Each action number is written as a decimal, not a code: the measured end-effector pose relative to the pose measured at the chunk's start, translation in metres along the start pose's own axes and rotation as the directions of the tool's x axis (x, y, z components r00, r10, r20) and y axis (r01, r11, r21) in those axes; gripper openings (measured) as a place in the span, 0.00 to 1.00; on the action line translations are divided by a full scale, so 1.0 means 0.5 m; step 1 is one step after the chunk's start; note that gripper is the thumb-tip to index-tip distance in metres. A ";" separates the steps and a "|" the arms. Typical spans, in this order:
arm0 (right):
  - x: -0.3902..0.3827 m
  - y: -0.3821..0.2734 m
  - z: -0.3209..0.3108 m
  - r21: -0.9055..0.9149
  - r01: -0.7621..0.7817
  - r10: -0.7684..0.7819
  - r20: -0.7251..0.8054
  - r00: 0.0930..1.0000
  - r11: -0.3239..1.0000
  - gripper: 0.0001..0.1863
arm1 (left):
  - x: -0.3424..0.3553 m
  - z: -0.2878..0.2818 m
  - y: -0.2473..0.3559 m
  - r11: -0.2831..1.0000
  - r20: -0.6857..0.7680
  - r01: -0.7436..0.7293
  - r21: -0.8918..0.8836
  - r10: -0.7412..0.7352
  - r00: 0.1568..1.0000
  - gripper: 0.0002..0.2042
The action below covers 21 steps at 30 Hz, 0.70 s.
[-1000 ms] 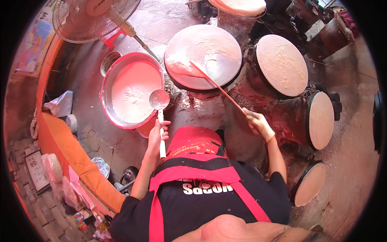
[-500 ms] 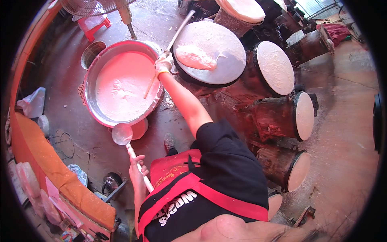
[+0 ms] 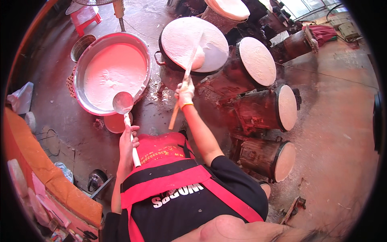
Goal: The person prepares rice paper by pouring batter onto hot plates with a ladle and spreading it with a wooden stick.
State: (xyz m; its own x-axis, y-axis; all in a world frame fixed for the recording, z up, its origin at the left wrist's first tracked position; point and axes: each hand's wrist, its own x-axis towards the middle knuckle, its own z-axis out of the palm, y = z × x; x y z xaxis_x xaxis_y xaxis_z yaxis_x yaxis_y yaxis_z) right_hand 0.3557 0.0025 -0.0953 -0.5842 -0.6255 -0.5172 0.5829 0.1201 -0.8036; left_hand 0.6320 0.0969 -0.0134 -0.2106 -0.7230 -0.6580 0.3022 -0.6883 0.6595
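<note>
My left hand is closed around the pale handle of a ladle. The ladle's round bowl is over the near rim of a wide metal basin, which holds a white, pink-lit batter. In a white glove with a yellow cuff, my right hand grips a long wooden stick. The stick's far part reaches across a big round griddle. White batter coats much of that surface, and a thicker mound lies beside the stick. A bare grey patch shows at its right.
More drum-like stoves with white-coated round tops curve down the right side. Beyond the basin are a fan stand, a red stool and a metal pot. A small tub sits under the basin's near edge. An orange-covered ledge borders the left.
My right hand has moved from the basin's right edge to the near side of the griddle, swinging the stick over its surface. My left hand still holds the ladle, now overlapping the basin's near rim more.
</note>
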 end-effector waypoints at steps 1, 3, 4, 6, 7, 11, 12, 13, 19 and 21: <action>0.012 -0.024 -0.018 -0.036 -0.010 0.009 -0.026 1.000 0.999 0.14 | 0.000 0.009 0.000 1.000 0.017 -0.005 0.003 0.005 1.000 0.21; 0.037 -0.059 -0.027 0.063 -0.001 0.003 -0.017 1.000 0.998 0.15 | 0.003 0.022 -0.003 1.000 0.040 -0.016 0.005 0.016 0.999 0.21; 0.050 -0.063 -0.014 0.217 -0.020 0.015 0.023 1.000 0.976 0.15 | 0.004 0.030 -0.005 1.000 0.049 -0.015 0.011 0.014 0.999 0.21; 0.046 -0.055 0.021 0.431 -0.144 0.092 0.138 0.986 0.891 0.16 | 0.004 0.051 -0.010 1.000 0.054 -0.017 0.011 0.016 0.998 0.21; 0.027 -0.046 0.042 0.170 -0.103 0.089 0.090 0.992 0.980 0.15 | 0.007 0.064 -0.011 1.000 0.057 -0.017 0.015 0.016 0.998 0.21; -0.007 -0.025 -0.077 -0.285 -0.094 0.164 0.233 0.959 0.954 0.21 | 0.017 0.093 -0.020 1.000 0.068 -0.010 -0.005 0.011 0.998 0.21; -0.016 -0.044 -0.118 -0.226 -0.114 0.164 0.212 0.964 0.967 0.19 | 0.024 0.100 -0.028 1.000 0.073 -0.008 -0.031 0.010 0.997 0.21; -0.010 -0.071 -0.165 -0.196 -0.136 0.187 0.268 0.945 0.971 0.16 | 0.025 0.112 -0.037 1.000 0.064 -0.014 -0.028 0.015 0.998 0.21; 0.109 -0.146 -0.268 0.026 -0.129 0.116 0.292 0.949 0.991 0.14 | 0.045 0.200 -0.058 1.000 0.080 0.002 0.012 -0.003 0.997 0.20; 0.080 -0.166 -0.211 0.035 -0.167 0.152 0.263 0.953 0.985 0.14 | 0.050 0.236 -0.067 1.000 0.071 0.014 0.019 -0.016 0.997 0.20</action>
State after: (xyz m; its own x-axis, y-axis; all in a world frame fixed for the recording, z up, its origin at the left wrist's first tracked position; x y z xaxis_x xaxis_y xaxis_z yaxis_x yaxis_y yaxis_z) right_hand 0.2243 0.0486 -0.0804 -0.3196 -0.7802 -0.5377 0.6916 0.1958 -0.6952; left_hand 0.5070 0.0948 -0.0089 -0.2809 -0.7146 -0.6407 0.2816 -0.6995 0.6568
